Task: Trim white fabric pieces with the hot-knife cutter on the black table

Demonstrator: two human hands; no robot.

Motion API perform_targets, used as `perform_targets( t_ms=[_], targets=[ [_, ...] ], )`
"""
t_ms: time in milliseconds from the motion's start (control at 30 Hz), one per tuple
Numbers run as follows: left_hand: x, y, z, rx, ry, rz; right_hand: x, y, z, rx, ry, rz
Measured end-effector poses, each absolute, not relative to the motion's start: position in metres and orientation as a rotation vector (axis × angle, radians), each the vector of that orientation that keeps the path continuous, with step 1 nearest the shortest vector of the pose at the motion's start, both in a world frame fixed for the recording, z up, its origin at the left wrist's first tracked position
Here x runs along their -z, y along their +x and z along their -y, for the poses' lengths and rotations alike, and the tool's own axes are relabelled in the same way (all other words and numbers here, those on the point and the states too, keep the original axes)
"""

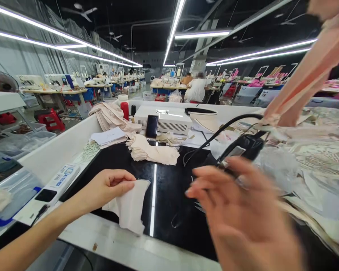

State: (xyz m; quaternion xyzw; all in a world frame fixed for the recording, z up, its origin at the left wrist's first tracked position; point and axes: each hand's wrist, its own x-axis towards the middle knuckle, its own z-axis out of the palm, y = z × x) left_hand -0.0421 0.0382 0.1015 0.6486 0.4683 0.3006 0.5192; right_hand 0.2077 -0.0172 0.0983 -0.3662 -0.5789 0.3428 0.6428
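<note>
Your left hand [113, 188] is pinching the fabric piece [131, 209] by its upper edge between thumb and fingers; the piece is hanging at the near edge of the bench [169, 203]. Your right hand [240, 210], blurred, is spreading its fingers above the bench's right side, holding nothing visible. The fabric stack [154, 150] is lying beyond both hands, near the upright phone [152, 126].

Long light tubes [101, 54] shine under a dark ceiling [147, 11]. Pale curtains [45, 45] cover the left wall. Farther back stand many sewing benches [56, 91], with a red stool [50, 118] and a grey floor [138, 96].
</note>
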Motion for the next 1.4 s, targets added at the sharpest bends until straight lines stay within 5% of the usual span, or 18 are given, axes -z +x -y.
perform_targets(
  t_ms=[400,867,1167,1400],
  targets=[
    [-0.105,-0.024,-0.013,-0.806,1.574,-1.046,-0.026,0.149,0.006,-1.813,-0.692,1.360],
    [-0.095,-0.031,0.001,-0.824,1.739,-1.241,-0.027,0.135,0.016,-1.809,-0.919,1.528],
    [-0.085,-0.043,-0.003,-0.740,1.730,-1.298,-0.043,0.135,0.015,-1.836,-0.682,1.730],
    [-0.101,-0.049,-0.029,-0.865,2.164,-1.344,-0.037,0.148,-0.018,-1.196,-0.913,2.094]
  ],
)
